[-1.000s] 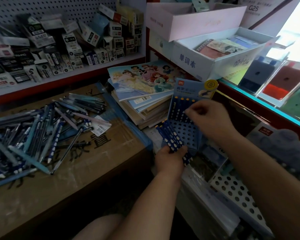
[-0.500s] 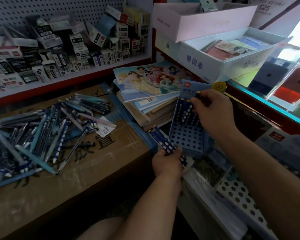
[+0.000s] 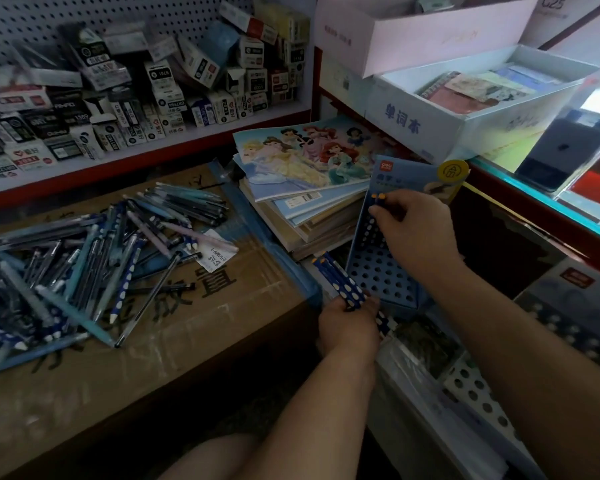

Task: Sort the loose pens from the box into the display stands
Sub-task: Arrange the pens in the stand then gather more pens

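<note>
Head view: left hand (image 3: 347, 325) grips pens (image 3: 340, 285) slanting up-left.

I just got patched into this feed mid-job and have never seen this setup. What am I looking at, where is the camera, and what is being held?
There is no machine here: a person works with two bare hands, and the single view comes from a camera worn on the head, looking forward and down. The left hand grips a bundle of blue dotted pens. The right hand has its fingers at pens standing at the top of the blue display stand, a tray full of round holes. To the left, a pile of loose pens lies on a taped cardboard box. Behind the stand sits a stack of notebooks, and a shelf of small boxes runs along the back.
</note>
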Motion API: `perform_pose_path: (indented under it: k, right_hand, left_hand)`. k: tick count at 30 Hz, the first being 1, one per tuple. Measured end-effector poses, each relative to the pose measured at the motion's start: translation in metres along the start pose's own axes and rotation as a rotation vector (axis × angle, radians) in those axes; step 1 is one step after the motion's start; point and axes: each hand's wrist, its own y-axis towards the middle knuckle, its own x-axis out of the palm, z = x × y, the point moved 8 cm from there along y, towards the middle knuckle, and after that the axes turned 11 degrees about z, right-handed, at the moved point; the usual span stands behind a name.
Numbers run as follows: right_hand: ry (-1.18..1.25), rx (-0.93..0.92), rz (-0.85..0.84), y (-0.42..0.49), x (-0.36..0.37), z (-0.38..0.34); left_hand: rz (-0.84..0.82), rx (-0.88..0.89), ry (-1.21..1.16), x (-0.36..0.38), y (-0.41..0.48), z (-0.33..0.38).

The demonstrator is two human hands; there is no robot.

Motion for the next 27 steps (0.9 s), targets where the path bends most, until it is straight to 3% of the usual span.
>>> perform_pose_path:
  k: [7,12,16,20,23,27]
  right_hand:
    - [-0.091,0.011,-0.042,-0.003,0.017,0.006]
    - [-0.373,-0.030,-0.221,-0.001,0.022,0.006]
    - [0.026,0.042,-0.395,-0.021,0.019,-0.004]
    - [-0.040,0.004,-0.650,-0.042,0.025,-0.006]
    - [-0.031,0.034,-0.526,-0.032,0.013,0.000]
    - [0.183,0.179,-0.039,-0.003,-0.024,0.013]
  left_hand:
    - [-0.004,0.019,0.027,0.000,-0.003,0.003]
    - [-0.052,0.014,0.042,0.002,-0.008,0.007]
    - [-0.118,0.032,0.068,0.009,-0.014,0.010]
    - [-0.174,0.086,0.133,0.016,-0.021,0.015]
    - [-0.179,0.073,0.099,0.016,-0.024,0.014]
    - [-0.090,-0.009,-0.017,0.007,-0.018,0.013]
